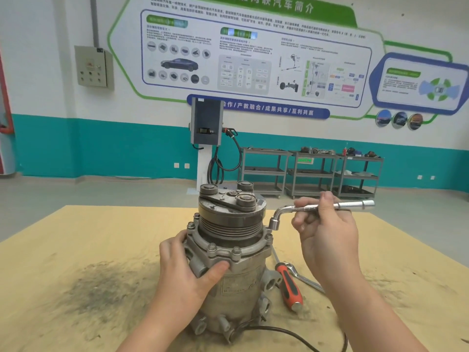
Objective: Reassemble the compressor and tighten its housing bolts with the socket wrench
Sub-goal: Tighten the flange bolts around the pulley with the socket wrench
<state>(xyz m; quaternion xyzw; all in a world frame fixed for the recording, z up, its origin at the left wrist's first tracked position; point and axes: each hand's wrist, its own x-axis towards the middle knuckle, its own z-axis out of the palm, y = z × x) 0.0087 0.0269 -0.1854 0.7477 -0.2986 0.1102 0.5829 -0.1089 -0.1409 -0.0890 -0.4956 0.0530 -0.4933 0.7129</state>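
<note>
Head view.

Item 1: compressor (229, 260), grey metal, stood upright near the middle of the bench (76, 250), pulley end up. A clutch plate with 3 round bosses is seen on top; a grooved pulley sits below it; a flange ring is fitted with housing bolts (212, 248) around its edge. A black cable (291, 334) is seen leaving the base toward the near edge.

Item 2: left hand (187, 273), wrapped around the left front of the housing, thumb pressed under the flange, fingers curled behind.

Item 3: right hand (327, 232), closed around the horizontal shaft of the socket wrench (317, 207), an L-shaped chrome tool. Its bent end is pointed down, socket just above a bolt on the right of the flange; contact cannot be told.

Item 4: screwdriver (289, 285), red and black handle, laid on the bench just right of the compressor.

Item 5: flat spanner (304, 278), partly hidden beneath the screwdriver.

Item 6: dark smudged stain (96, 288) on the bench surface, left of the compressor.
</note>
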